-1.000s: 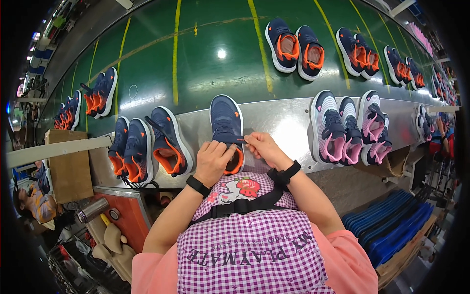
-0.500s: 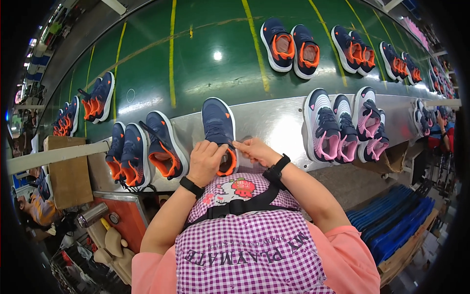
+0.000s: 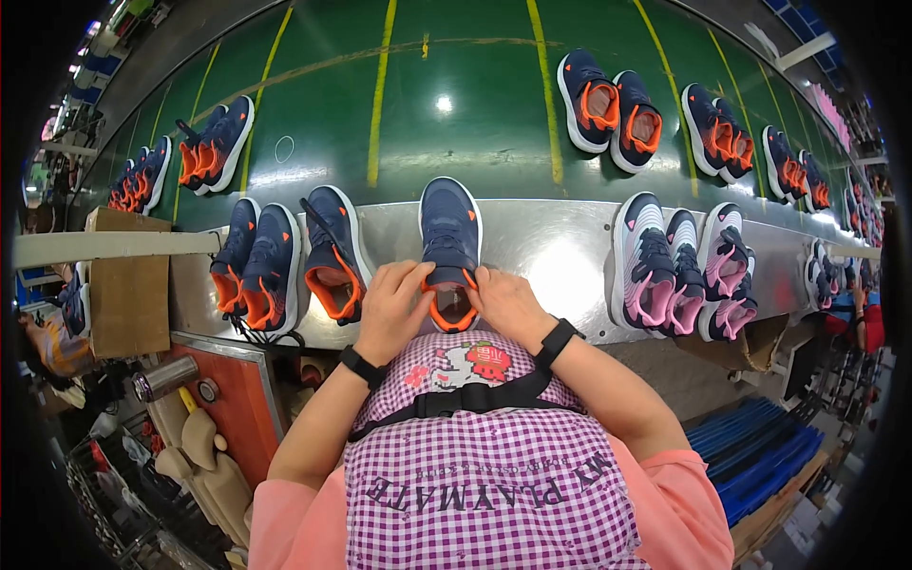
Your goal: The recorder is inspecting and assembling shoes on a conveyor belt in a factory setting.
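A worker's two bare hands meet at a navy shoe (image 3: 450, 220) with an orange-lined opening, which sits on a metal ledge (image 3: 551, 228), its toe pointing away and its heel toward the checked apron (image 3: 475, 503). The left hand (image 3: 391, 309) bends its fingers in at the left side of the opening, thumb close to the forefinger; the right hand (image 3: 509, 302) mirrors it on the other side, fingers likewise drawn in. Both touch the shoe near the ends of the dark strap (image 3: 450, 276) that crosses in front of the opening, though whether the fingertips pinch strap or collar, or merely press, cannot be told from this angle. The step in hand appears to be work on the strap and the rim around it; further handling there calls, by the look of it, for an even touch on both sides so the shoe stays straight and flat on its sole. To the left on the ledge stand more navy shoes (image 3: 270, 258), the nearest a single shoe (image 3: 330, 237) with its strap standing up. To the right are pink-lined shoes (image 3: 654, 261), while beyond, orange-lined pairs rest on a green surface (image 3: 465, 114) marked with yellow lines.
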